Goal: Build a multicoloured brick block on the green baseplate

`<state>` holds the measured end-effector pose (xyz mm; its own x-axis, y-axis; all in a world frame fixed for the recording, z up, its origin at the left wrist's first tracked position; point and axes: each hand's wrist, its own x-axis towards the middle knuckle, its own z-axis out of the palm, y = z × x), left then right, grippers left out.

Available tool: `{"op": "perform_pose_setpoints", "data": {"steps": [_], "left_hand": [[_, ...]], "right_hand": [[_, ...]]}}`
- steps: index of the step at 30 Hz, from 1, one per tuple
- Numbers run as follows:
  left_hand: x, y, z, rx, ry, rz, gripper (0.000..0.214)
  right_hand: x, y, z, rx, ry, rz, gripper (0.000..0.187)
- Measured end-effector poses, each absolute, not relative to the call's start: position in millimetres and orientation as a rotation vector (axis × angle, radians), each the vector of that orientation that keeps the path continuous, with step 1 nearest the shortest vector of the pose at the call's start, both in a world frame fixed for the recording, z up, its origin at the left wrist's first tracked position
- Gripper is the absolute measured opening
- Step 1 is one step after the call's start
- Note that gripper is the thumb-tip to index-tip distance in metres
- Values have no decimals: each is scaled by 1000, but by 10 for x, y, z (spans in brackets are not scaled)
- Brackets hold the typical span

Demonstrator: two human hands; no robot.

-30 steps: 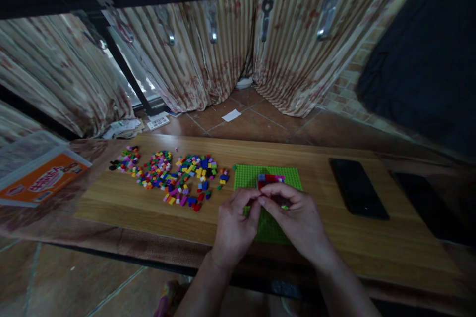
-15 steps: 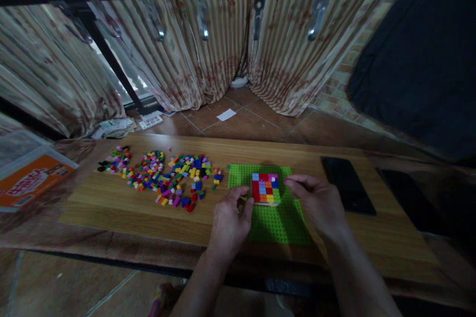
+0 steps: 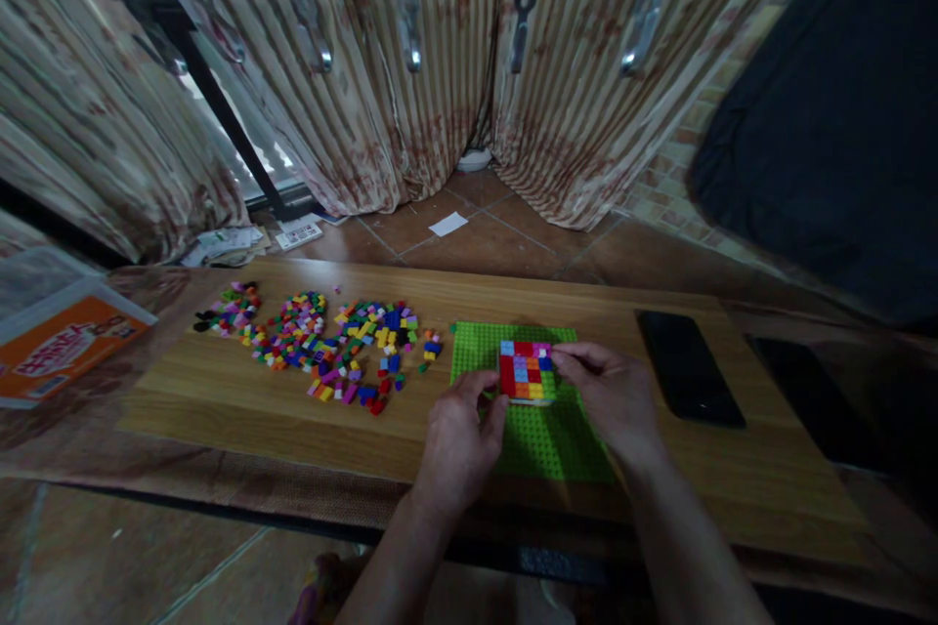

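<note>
a pale wooden tabletop [image 3: 256, 410] stood before striped beige curtains [image 3: 410, 117]. on it lay a flat green studded plastic baseplate [image 3: 542, 439], and a multicoloured square block of small plastic bricks [image 3: 524, 369] sat on the plate's 12 o'clock half. the left hand [image 3: 458, 439] had its fingers curled narrow, tips touching the block at 8 o'clock; whether they gripped could not be told. the right hand [image 3: 612, 395] pinched the block's edge at 2 o'clock. a scattered heap of loose coloured bricks [image 3: 322, 342] lay at the plate's 9 o'clock, and a flat black phone [image 3: 689, 371] at 3 o'clock.

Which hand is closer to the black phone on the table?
Right. The right hand sits just left of the phone, not touching it, with its fingers at the coloured brick block. The left hand is beyond that block, farther left.
</note>
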<state>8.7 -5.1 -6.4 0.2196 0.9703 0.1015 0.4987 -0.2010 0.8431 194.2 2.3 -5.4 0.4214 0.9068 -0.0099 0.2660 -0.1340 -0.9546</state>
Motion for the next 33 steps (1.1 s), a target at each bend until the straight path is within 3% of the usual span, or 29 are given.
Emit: {"op": "perform_pose_setpoints", "data": {"steps": [24, 33], "left_hand": [[128, -58, -84, 1816, 1376, 855, 22], [145, -61, -95, 1853, 1405, 825, 22]], "right_hand": [[1933, 123, -33, -1626, -898, 921, 36], [1943, 134, -23, -1613, -964, 864, 30]]}}
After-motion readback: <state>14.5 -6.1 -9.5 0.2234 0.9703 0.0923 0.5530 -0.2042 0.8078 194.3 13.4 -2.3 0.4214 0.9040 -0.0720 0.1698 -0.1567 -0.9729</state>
